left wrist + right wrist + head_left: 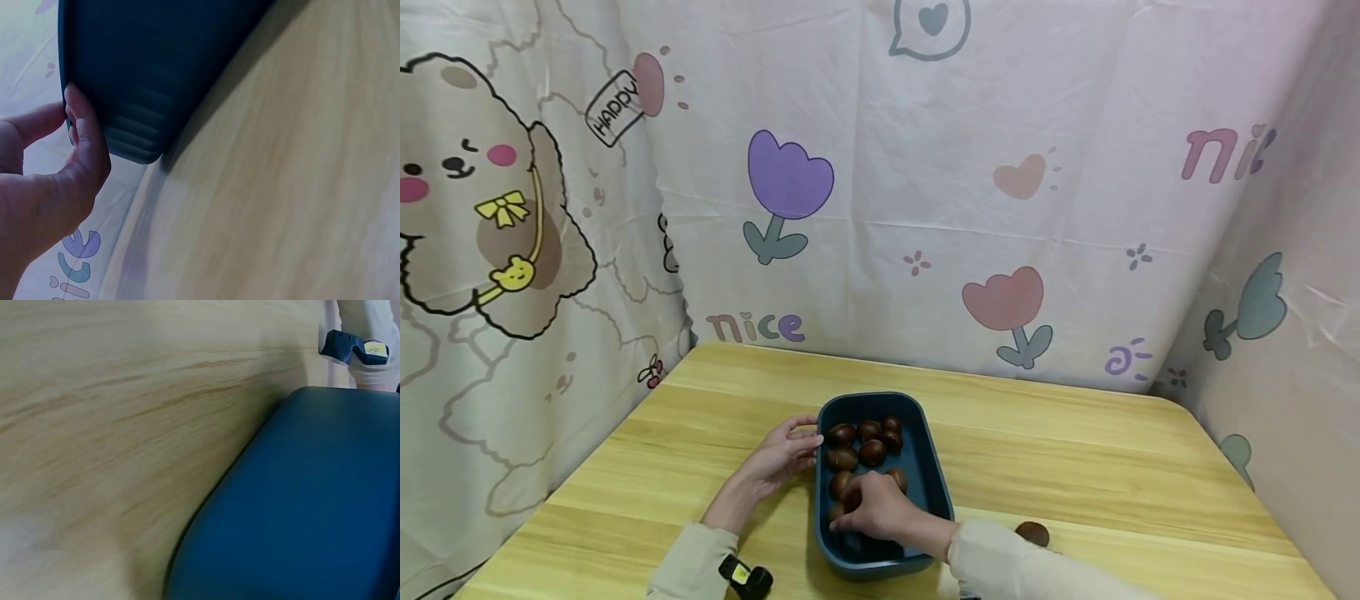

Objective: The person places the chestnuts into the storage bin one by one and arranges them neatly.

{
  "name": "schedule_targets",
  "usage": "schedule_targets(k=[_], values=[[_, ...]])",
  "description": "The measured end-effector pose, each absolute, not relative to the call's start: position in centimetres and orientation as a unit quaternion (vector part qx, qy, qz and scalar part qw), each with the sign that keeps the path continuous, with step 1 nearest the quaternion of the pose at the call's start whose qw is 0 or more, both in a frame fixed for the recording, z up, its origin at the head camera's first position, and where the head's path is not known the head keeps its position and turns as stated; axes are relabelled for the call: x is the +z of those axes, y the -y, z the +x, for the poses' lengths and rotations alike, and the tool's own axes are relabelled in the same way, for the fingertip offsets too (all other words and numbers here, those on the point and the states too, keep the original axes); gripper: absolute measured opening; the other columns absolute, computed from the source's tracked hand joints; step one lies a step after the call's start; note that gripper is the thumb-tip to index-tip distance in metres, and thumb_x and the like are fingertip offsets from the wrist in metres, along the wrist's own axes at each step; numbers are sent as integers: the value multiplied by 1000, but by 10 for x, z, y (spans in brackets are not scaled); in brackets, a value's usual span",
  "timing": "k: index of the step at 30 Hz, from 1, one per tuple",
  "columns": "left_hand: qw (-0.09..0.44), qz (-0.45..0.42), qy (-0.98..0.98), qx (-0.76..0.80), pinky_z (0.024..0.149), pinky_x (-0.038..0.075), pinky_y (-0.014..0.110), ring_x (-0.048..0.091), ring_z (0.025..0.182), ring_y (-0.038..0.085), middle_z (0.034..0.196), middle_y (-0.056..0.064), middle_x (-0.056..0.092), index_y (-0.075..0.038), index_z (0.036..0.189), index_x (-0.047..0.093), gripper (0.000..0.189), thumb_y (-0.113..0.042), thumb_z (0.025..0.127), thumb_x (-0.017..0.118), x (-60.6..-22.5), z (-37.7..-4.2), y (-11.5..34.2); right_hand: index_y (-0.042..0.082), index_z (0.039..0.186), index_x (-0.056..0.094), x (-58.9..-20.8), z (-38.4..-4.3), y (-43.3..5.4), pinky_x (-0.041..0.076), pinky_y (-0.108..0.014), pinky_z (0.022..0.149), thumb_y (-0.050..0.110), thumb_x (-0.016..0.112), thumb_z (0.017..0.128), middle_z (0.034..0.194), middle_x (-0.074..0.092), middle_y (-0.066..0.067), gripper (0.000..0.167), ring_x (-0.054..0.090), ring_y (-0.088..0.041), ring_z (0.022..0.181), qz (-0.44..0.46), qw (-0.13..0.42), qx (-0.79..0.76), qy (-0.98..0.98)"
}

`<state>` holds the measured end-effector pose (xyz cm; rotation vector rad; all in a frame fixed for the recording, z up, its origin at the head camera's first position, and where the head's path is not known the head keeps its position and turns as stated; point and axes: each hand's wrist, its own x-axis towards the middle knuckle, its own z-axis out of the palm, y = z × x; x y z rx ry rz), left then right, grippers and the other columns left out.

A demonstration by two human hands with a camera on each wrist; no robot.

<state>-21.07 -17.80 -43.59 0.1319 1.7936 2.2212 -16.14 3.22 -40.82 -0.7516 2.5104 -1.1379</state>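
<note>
A dark blue plastic box (936, 467) stands on the table with several glossy brown chestnuts (872, 452) inside, mostly toward its far and left sides. My left hand (782, 457) holds the box's left rim; in the left wrist view the fingers (84, 128) of that hand pinch the rim edge. Reaching into the near half of the box, my right hand (883, 508) has its fingers curled down around a chestnut, largely hidden by the hand. The right wrist view has only the box's outer wall (294, 506), with the right hand out of sight.
One loose chestnut (1032, 533) lies on the wooden table (1075, 450) right of the box, beside the right sleeve. A patterned curtain (880, 183) hangs behind the table and along both sides. A black wrist device (747, 577) sits on the left sleeve.
</note>
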Motion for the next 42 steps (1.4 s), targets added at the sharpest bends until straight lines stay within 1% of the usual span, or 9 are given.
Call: schedule_targets(k=[9,13,16,19,22,25,31,36,42], values=[[141,44,-619,771,68,51,22,58,75,10,101,12,57,9,134,28,47,-1,96,54,-435,-210,178,7,88,73,-404,-163,-37,46,-19,67,10,83,74,80,68,6,18,58,-2,73,-283,146,-362,-876],[140,45,-619,772,68,51,22,58,75,9,101,12,58,9,134,28,47,-1,96,54,-435,-209,177,6,94,73,-398,-166,-44,46,-20,67,12,82,76,83,69,5,21,58,-2,74,-295,156,-343,-878],[142,47,-620,770,69,51,22,58,75,9,101,11,58,9,133,29,47,-2,96,54,-435,-209,177,2,98,72,-391,-169,-53,49,-21,63,9,80,78,85,69,1,23,60,-3,69,-290,174,-367,-866],[142,50,-619,771,69,51,22,58,75,9,100,10,58,9,133,29,46,-2,96,54,-435,-209,177,0,100,71,-382,-176,-66,51,-21,64,7,77,81,87,70,-3,21,63,-5,71,-309,173,-397,-847],[141,49,-619,771,69,51,22,59,74,9,99,10,58,9,133,29,45,-1,96,53,-434,-209,177,-3,104,70,-374,-182,-82,51,-21,68,7,73,85,91,71,-6,21,65,-8,80,-332,157,-421,-829],[141,46,-620,771,68,51,21,59,74,9,99,11,58,9,134,29,46,-1,96,53,-434,-209,177,-4,105,68,-367,-185,-102,52,-23,69,6,70,87,93,70,-8,21,65,-12,82,-327,153,-447,-818],[144,48,-619,771,69,51,22,58,74,9,97,9,58,9,134,28,47,-2,96,54,-434,-208,177,1,97,69,-368,-185,-147,51,-26,70,7,73,84,93,67,-4,14,61,-14,83,-303,151,-451,-826],[142,46,-617,773,68,51,22,58,73,8,95,7,57,8,133,29,45,-1,96,53,-435,-208,178,-1,95,68,-378,-183,-185,52,-26,71,5,74,82,93,66,-8,16,60,-15,83,-303,169,-449,-823],[145,49,-612,776,69,51,22,58,73,8,94,6,57,8,133,28,45,-1,96,53,-435,-208,177,-2,96,66,-393,-175,-226,50,-27,75,5,75,80,95,65,-11,20,60,-24,89,-284,208,-436,-828]])
